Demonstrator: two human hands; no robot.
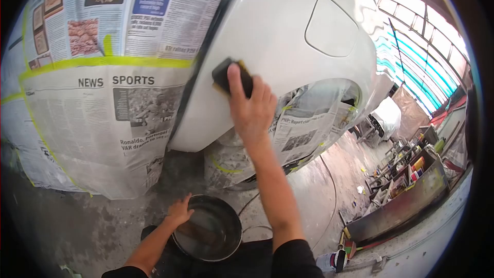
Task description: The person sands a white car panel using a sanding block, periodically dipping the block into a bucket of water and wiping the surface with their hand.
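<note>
My right hand (253, 104) is closed around a black sanding block (225, 74) with a yellowish edge. The block lies against the white car body panel (267, 25), below and left of the fuel flap (332, 27). Lower down, my left hand (180, 211) grips the rim of a round dark basin (237, 234). The basin's inside looks wet and dark, but its contents are hard to make out. Newspaper masking (98, 144) with yellow tape (128, 62) covers the car to the left of the panel. More newspaper (303, 128) fills the wheel arch.
A hose (335, 195) runs across the concrete floor (314, 195). At the right, a long metal bin (401, 201) holds cans, tools and scraps. A container with a brush (332, 261) stands near the lower right. Farther back is a covered white vehicle (387, 116).
</note>
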